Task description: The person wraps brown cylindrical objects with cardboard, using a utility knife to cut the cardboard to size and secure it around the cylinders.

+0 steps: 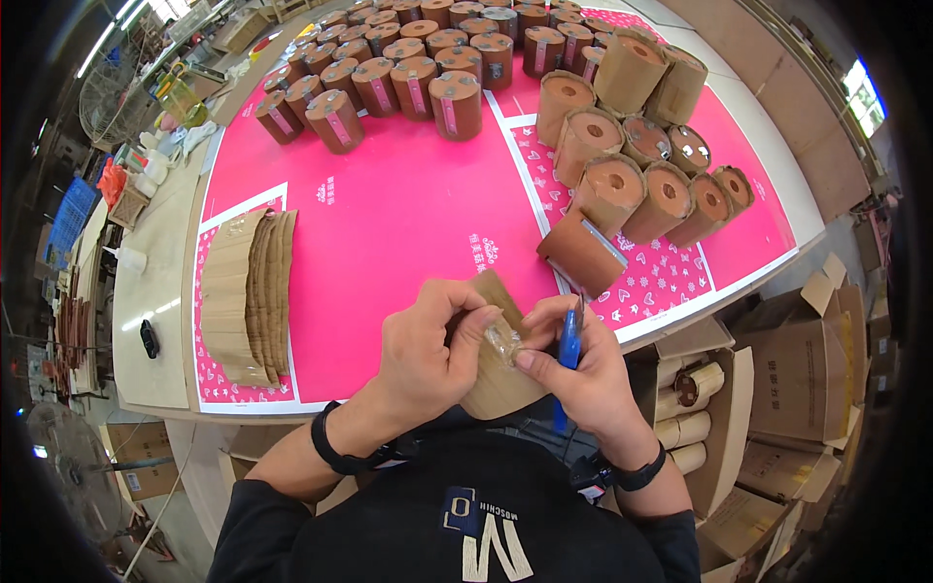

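A crumpled bit of clear tape [502, 340] is stretched between my two hands. My left hand [428, 342] pinches one side of it between thumb and index finger. My right hand [591, 377] pinches the other side with its thumb and also grips a slim blue tool [570, 340] with a thin dark tip. Whether that tool is a knife or a pen, I cannot tell. Below the tape, a brown paper piece [498, 391] lies at the table's near edge, partly covered by my hands. Just beyond my right hand, a reddish-brown cylinder [583, 255] rests on its side.
Paper-wrapped cylinders [668, 199] are clustered at the right, some stacked. Bare brown cylinders [413, 87] with pink strips fill the far side. A stack of brown paper sleeves [243, 301] sits at the left. Below the right edge stands an open carton [724, 428] holding wrapped cylinders.
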`<state>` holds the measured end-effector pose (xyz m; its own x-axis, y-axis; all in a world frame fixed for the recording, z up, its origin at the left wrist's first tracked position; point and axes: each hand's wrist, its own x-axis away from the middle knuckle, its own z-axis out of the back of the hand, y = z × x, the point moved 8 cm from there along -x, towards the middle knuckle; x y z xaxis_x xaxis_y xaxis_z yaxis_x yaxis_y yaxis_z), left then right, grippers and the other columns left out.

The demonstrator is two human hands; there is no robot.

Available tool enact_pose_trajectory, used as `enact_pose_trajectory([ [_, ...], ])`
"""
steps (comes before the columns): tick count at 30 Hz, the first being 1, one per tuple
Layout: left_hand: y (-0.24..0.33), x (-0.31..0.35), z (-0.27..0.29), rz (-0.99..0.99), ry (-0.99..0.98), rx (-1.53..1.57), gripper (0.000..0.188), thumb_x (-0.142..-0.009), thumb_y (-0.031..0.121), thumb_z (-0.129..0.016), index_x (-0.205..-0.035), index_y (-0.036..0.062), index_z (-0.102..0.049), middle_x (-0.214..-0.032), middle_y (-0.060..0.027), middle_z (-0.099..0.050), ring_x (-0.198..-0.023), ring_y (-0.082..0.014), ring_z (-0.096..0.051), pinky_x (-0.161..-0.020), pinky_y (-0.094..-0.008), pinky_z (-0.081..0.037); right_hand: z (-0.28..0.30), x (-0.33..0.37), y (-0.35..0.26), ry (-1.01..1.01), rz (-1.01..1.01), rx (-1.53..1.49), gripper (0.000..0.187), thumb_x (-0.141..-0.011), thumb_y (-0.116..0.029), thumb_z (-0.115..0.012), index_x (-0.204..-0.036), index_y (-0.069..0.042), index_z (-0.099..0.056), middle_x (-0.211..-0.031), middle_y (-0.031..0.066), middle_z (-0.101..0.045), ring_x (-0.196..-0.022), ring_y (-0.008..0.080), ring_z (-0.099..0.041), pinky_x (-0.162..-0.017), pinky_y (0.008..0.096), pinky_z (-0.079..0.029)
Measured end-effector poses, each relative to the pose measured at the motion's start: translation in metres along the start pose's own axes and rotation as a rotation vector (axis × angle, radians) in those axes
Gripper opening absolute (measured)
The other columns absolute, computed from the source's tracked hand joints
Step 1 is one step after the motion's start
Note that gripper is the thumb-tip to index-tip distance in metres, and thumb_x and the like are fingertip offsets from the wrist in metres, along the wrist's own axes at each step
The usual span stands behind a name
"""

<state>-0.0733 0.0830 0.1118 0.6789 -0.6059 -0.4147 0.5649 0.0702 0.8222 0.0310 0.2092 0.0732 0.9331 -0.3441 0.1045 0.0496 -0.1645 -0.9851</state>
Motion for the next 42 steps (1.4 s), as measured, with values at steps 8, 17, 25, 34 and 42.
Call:
enact_pose_trajectory([
  [8, -0.006, 0.008, -0.003, -0.005, 0.096, 0.085, 0.015, -0.097, 0.010, -0.068, -0.098, 0.0016, -0.056, -0.070, -0.0069, -0.061, -0.058, -0.0126, -0.061, -0.051, -0.0272, -0.047, 0.004, 0.008, -0.012, 0.041, 0.119, 0.231, 0.034, -0.090, 0.000, -0.068, -0.122, -0.005, -0.056, -0.091, 0.0002, -0.059, -0.082, 0.0050, -0.053, -0.073, 0.0220, -0.043],
  [17, 0.012, 0.010, -0.005, -0.203, 0.029, -0.102, 0.015, -0.095, 0.006, -0.069, -0.098, 0.0014, -0.055, -0.072, -0.0092, -0.061, -0.060, -0.0137, -0.060, -0.053, -0.0283, -0.046, 0.005, -0.005, 0.015, -0.028, -0.144, 0.278, 0.026, -0.089, -0.027, -0.079, -0.093, -0.003, -0.068, -0.063, -0.0014, -0.053, -0.061, 0.0069, -0.049, -0.059, 0.0251, -0.043],
  [25, -0.004, 0.013, -0.008, 0.149, -0.029, 0.140, 0.012, -0.101, 0.005, -0.061, -0.104, 0.0002, -0.050, -0.082, -0.0024, -0.060, -0.074, -0.0052, -0.054, -0.066, -0.0206, -0.044, 0.008, 0.018, -0.007, 0.265, 0.172, 0.394, 0.022, -0.089, -0.022, -0.079, -0.093, -0.003, -0.069, -0.068, 0.0014, -0.062, -0.065, 0.0060, -0.054, -0.059, 0.0264, -0.046],
  [34, -0.021, 0.002, -0.018, 0.475, -0.404, 0.409, 0.015, -0.101, 0.014, -0.063, -0.102, -0.0012, -0.062, -0.073, -0.0016, -0.061, -0.068, -0.0051, -0.054, -0.060, -0.0238, -0.044, 0.023, 0.007, 0.010, 0.181, 0.051, 0.109, 0.020, -0.091, -0.021, -0.078, -0.092, -0.003, -0.070, -0.071, -0.0067, -0.058, -0.065, 0.0019, -0.045, -0.057, 0.0223, -0.036],
  [42, -0.006, 0.009, -0.004, 0.272, -0.285, 0.106, 0.013, -0.101, 0.009, -0.062, -0.104, -0.0028, -0.067, -0.089, -0.0019, -0.070, -0.082, -0.0055, -0.060, -0.073, -0.0231, -0.049, 0.022, 0.004, 0.011, 0.085, -0.045, 0.084, 0.018, -0.093, -0.020, -0.076, -0.093, -0.002, -0.070, -0.074, -0.0059, -0.058, -0.068, 0.0030, -0.046, -0.061, 0.0231, -0.038],
])
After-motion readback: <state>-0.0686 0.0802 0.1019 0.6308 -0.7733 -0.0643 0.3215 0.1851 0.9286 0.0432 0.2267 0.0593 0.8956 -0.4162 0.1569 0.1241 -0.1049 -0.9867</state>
